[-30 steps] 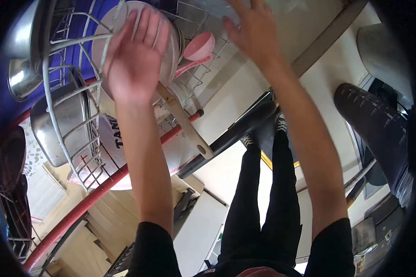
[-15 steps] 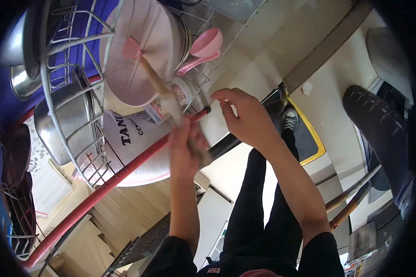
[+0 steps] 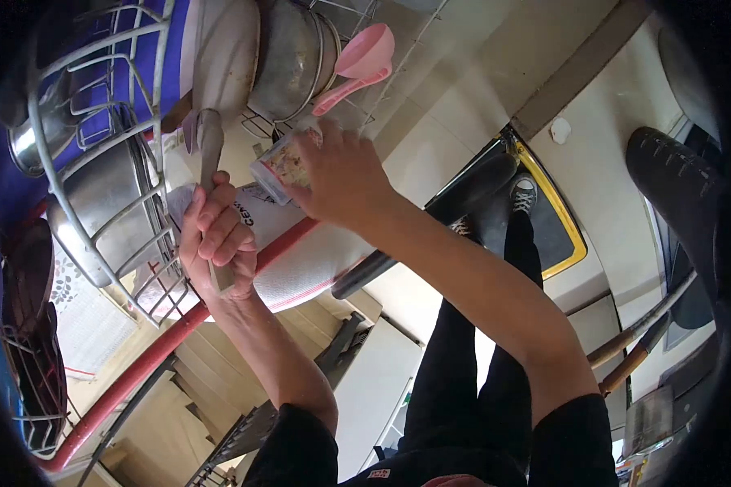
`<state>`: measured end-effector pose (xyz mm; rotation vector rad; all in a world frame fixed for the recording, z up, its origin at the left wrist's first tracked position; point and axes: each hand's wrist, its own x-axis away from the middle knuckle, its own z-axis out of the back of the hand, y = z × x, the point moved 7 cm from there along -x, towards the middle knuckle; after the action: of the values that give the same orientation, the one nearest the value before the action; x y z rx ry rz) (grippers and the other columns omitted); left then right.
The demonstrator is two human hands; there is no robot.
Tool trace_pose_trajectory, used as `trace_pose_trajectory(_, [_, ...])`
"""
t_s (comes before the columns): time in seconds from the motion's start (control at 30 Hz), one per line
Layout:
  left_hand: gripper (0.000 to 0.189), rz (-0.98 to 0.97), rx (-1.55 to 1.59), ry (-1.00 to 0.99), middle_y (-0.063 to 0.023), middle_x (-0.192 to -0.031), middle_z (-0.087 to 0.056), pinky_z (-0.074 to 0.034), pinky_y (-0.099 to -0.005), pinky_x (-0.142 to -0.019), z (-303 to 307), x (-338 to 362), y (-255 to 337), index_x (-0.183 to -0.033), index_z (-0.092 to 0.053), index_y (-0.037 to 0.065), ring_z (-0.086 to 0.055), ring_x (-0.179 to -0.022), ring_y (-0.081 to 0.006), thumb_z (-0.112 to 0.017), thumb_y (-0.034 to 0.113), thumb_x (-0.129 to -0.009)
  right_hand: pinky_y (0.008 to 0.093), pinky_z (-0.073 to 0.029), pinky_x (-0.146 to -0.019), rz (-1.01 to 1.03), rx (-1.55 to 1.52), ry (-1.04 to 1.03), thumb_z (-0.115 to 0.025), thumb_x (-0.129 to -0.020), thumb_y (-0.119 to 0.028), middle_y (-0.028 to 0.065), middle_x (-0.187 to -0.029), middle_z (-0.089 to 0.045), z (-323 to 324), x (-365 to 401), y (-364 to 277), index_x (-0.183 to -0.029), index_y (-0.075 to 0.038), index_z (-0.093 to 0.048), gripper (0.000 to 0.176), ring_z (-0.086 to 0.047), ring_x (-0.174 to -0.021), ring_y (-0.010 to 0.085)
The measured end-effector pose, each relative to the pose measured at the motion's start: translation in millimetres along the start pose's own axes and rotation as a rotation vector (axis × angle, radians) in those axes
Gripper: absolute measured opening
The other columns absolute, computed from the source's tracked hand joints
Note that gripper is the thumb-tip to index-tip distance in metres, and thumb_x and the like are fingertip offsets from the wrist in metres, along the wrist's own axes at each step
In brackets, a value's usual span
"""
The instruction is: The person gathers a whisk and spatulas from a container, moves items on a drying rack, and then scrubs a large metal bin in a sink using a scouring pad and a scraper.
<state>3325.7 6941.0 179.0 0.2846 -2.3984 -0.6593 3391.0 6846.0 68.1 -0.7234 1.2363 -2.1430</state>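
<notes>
My left hand (image 3: 219,235) is closed around a wooden-handled utensil (image 3: 209,146), which stands roughly upright; its far end is hard to make out. To the right, my right hand (image 3: 345,178) has its fingers around the rim of a clear plastic container (image 3: 283,169) with reddish and pale patches showing on it. Beyond the hands are a pale, rounded vessel (image 3: 226,61) and a metal pot (image 3: 288,65). A pink scoop (image 3: 365,53) lies on the wire rack just above my right hand.
At left a white wire rack (image 3: 97,231) holds a steel pan (image 3: 81,215). A red bar (image 3: 138,373) runs diagonally below it, near a white printed sack (image 3: 300,272). A black bar (image 3: 365,272) lies beneath my right forearm. A yellow-edged black surface (image 3: 573,235) is near my feet.
My left hand has moved left with the wooden-handled utensil. My right hand has moved left and taken hold of the clear container. The pale vessel now looks narrower, and the metal pot shows more.
</notes>
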Motion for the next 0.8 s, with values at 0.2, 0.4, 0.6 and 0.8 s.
trace_pose_trajectory(0.2, [0.028,-0.082,-0.029,-0.032,-0.0075,-0.078,-0.049,-0.048,-0.0231,-0.04,10,18,-1,-0.123,-0.036,-0.014,-0.052,-0.05,-0.011,-0.035,0.01,-0.108,0.0452,-0.049,-0.098,-0.275,-0.555,0.31,-0.069,-0.082,-0.022,0.0301,-0.127,-0.054,-14,-78,44,-0.131,0.001,-0.048,0.058,-0.058,-0.114,0.0457])
trace_pose_trajectory(0.4, [0.028,-0.12,-0.129,-0.024,-0.0064,-0.077,-0.047,-0.048,-0.0231,-0.039,17,29,-3,-0.124,-0.035,-0.012,-0.053,-0.049,-0.0097,-0.034,0.011,-0.108,0.0431,-0.048,-0.099,-0.138,-0.695,0.304,-0.07,-0.079,-0.019,0.0261,-0.138,-0.045,-34,-77,33,-0.135,0.002,-0.045,0.065,-0.059,-0.114,0.0421])
trace_pose_trajectory(0.6, [0.03,-0.119,-0.064,-0.048,-0.0069,-0.078,-0.047,-0.049,-0.0229,-0.04,21,26,-6,-0.125,-0.035,-0.013,-0.054,-0.05,-0.0099,-0.033,0.011,-0.108,0.046,-0.044,-0.104,-0.314,-0.808,0.51,-0.069,-0.08,-0.014,0.0261,-0.14,-0.047,-45,-77,28,-0.139,0.004,-0.042,0.067,-0.055,-0.121,0.0449])
trace_pose_trajectory(0.8, [0.027,-0.131,-0.119,0.024,-0.0032,-0.073,-0.045,-0.047,-0.0217,-0.037,20,29,-5,-0.125,-0.035,-0.009,-0.048,-0.045,-0.0076,-0.036,0.012,-0.107,0.0442,-0.035,-0.113,-0.506,-1.15,0.392,-0.066,-0.079,-0.016,0.0353,-0.142,-0.044,-48,-87,65,-0.143,0.008,-0.037,0.074,-0.043,-0.136,0.0453])
